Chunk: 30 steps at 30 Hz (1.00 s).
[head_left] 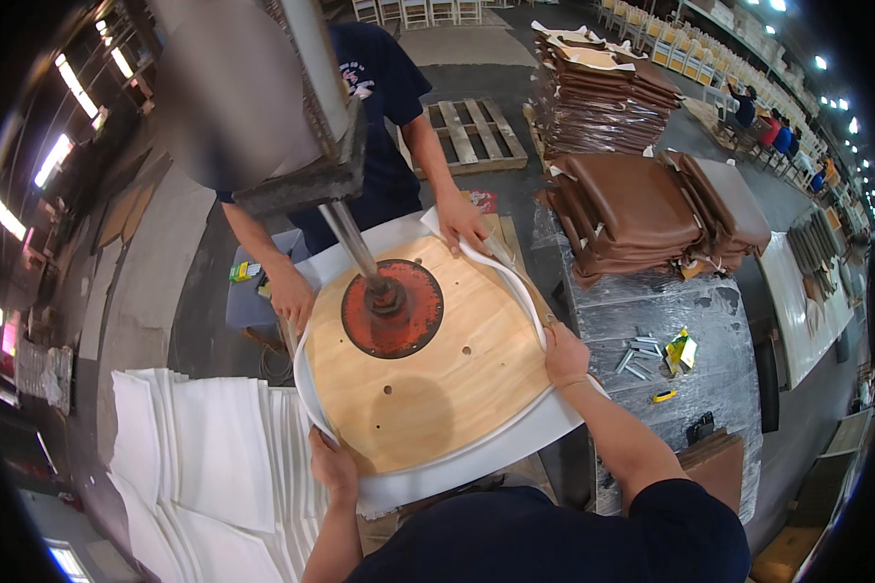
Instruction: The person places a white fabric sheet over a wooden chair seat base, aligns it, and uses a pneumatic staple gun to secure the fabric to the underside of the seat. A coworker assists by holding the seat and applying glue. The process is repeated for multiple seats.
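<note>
A round red press plate on a metal rod bears down on a light plywood seat board drilled with several holes. White foam padding curls up around the board's edge, above a pale, wider layer. My left hand is closed on the padding at the near left edge, its fingertips partly hidden. At the right edge my right hand grips the padding, fingers curled. Across from me, a co-worker in a dark shirt has one hand at the far left edge and another at the far right.
White foam sheets are stacked on the left. On the right, a plastic-wrapped table carries brown upholstered covers, metal staple strips and a yellow cutter. The press column stands overhead; a wooden pallet lies beyond.
</note>
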Tool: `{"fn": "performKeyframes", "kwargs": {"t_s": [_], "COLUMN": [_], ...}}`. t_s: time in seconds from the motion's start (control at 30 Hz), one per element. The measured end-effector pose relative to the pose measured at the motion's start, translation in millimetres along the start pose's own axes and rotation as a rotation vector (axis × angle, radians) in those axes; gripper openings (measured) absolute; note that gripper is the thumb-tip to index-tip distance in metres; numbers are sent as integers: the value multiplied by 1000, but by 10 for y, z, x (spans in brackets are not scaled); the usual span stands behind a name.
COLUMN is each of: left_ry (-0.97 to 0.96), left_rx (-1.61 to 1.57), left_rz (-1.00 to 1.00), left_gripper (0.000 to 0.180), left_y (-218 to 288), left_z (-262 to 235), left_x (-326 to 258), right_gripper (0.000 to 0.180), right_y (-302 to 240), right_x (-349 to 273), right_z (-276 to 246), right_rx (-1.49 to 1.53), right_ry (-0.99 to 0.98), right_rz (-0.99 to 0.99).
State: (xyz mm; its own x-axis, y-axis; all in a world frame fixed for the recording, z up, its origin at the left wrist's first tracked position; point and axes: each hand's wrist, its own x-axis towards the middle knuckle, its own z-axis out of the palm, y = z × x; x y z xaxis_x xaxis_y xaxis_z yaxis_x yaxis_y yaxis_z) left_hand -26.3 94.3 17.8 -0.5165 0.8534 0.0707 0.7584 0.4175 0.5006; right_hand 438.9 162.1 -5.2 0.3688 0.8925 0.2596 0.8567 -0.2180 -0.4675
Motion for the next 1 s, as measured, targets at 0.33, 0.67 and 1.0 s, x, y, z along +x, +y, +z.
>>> {"fn": "performKeyframes", "kwargs": {"t_s": [0.33,0.67,1.0], "left_ry": [20,-9,43], "left_rx": [-15,33,-95], "left_rz": [-8,-60,-12], "left_gripper": [30,31,28], "left_y": [-34,-156,-171], "left_z": [48,87,80], "left_x": [2,34,46], "right_gripper": [20,20,22], "right_y": [-8,3,134], "right_x": [-1,9,98], "right_z": [-6,21,55], "right_rx": [-23,-37,-32], "right_ry": [13,-41,-96], "right_rz": [-35,5,-16]}}
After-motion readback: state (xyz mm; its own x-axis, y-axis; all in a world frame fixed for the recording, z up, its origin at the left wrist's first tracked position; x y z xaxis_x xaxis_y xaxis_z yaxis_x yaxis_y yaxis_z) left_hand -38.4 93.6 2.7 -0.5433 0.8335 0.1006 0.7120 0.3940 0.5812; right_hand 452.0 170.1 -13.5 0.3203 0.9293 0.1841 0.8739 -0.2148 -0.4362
